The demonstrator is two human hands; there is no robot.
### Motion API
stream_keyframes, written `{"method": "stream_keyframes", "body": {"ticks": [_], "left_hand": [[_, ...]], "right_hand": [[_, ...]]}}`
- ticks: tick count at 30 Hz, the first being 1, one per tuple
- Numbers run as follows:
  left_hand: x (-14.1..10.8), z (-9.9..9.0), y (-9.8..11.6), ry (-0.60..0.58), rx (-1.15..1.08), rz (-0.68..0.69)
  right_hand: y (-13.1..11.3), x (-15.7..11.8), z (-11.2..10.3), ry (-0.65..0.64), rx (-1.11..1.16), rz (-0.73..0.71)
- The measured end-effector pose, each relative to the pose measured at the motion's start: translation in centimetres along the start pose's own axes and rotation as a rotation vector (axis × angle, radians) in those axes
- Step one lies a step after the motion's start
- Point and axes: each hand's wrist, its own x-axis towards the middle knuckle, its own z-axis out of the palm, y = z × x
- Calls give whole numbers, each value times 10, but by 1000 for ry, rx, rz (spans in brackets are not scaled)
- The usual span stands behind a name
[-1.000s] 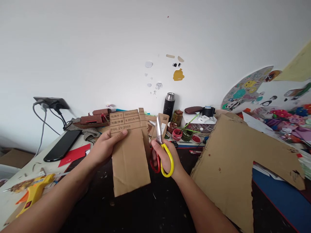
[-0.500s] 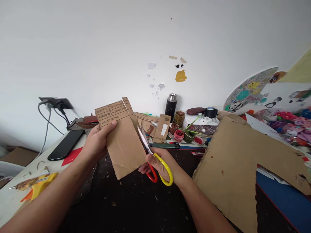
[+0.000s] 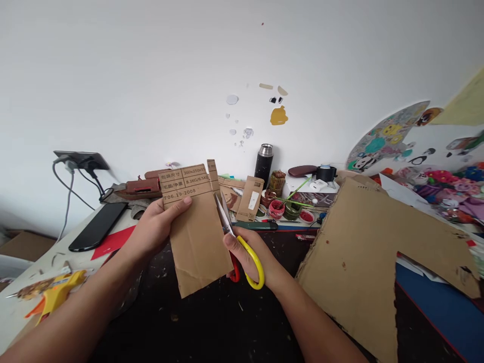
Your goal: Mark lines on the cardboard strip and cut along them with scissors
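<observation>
A brown cardboard piece (image 3: pixel 198 242) with printed text along its top is gripped at its left edge by my left hand (image 3: pixel 162 217), the thumb lying on its face. My right hand (image 3: pixel 245 252) holds scissors (image 3: pixel 253 262) with one yellow and one red handle loop. Their blades point up and to the left, slightly parted, at the cardboard's right edge. A narrow strip (image 3: pixel 212 174) stands apart from the main piece at the top, above the blade tips. Part of the red loop is hidden behind the cardboard and my right hand.
Large cut cardboard (image 3: pixel 355 252) lies to the right. Behind my hands are a black flask (image 3: pixel 264 166), open paint jars (image 3: pixel 277 208) and a green cutter (image 3: pixel 255 225). At the left are a black phone-like slab (image 3: pixel 98 227), a yellow glue gun (image 3: pixel 62 292) and plugged-in cables (image 3: pixel 70 201).
The cardboard has turned more upright and shifted slightly right and down. The scissors have moved a little left, with more of the red loop now hidden. The view has shifted slightly.
</observation>
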Motion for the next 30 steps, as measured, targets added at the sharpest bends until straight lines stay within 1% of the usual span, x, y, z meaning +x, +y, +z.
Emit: {"method": "stream_keyframes", "body": {"ticks": [2, 6, 8, 10, 12, 15, 20, 25, 30], "left_hand": [[-1, 1, 0, 9, 8, 2], [-1, 2, 6, 95, -11, 24], [-2, 2, 8, 75, 1, 5], [-3, 2, 7, 25, 20, -14], [-4, 3, 3, -8, 33, -20], [-4, 5, -7, -18, 54, -14], [-5, 7, -19, -77, 98, -23], [-7, 8, -23, -68, 113, 1], [-8, 10, -28, -120, 88, 14]], "right_hand": [[0, 0, 0, -6, -11, -1], [1, -2, -1, -89, -94, -15], [2, -3, -1, -107, -117, -4], [1, -3, -2, -86, -141, -14], [0, -2, -2, -25, -208, -92], [-1, 1, -3, 62, -284, -208], [1, 3, -5, 94, -264, -199], [2, 3, -5, 126, -307, -180], [6, 3, -5, 165, -343, -221]]}}
